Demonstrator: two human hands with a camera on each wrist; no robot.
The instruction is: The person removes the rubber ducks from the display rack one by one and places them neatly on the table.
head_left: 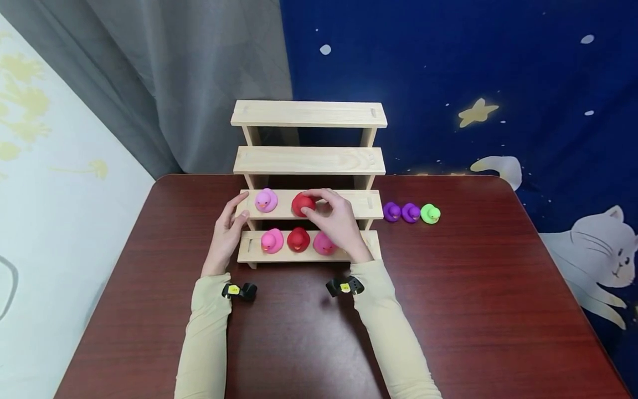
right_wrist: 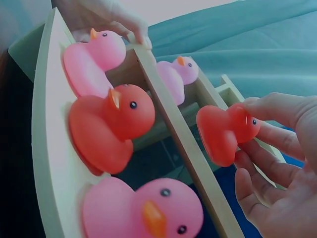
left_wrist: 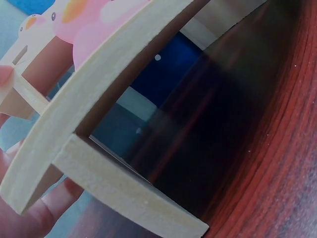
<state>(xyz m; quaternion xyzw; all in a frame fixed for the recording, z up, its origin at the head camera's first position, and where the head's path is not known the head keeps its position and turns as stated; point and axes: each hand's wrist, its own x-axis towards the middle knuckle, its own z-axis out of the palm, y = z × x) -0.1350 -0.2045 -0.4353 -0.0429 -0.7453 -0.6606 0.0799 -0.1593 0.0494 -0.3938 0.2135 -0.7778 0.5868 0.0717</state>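
One red rubber duck (head_left: 302,204) is pinched in the right hand (head_left: 339,220) at the second-lowest step (head_left: 366,206) of a wooden shelf (head_left: 309,159); whether it touches the wood cannot be told. At its 9 o'clock sits a light pink duck (head_left: 266,200), and beyond that the left hand (head_left: 223,238), fingers loosely spread, touches the step's end. On the bottom step (head_left: 251,254), a second red duck (head_left: 298,240) sits at 6 o'clock, between two pink ducks (head_left: 271,241). Toward 3 o'clock, two purple ducks (head_left: 411,213) and a green duck (head_left: 430,214) line up on the bench (head_left: 478,310).
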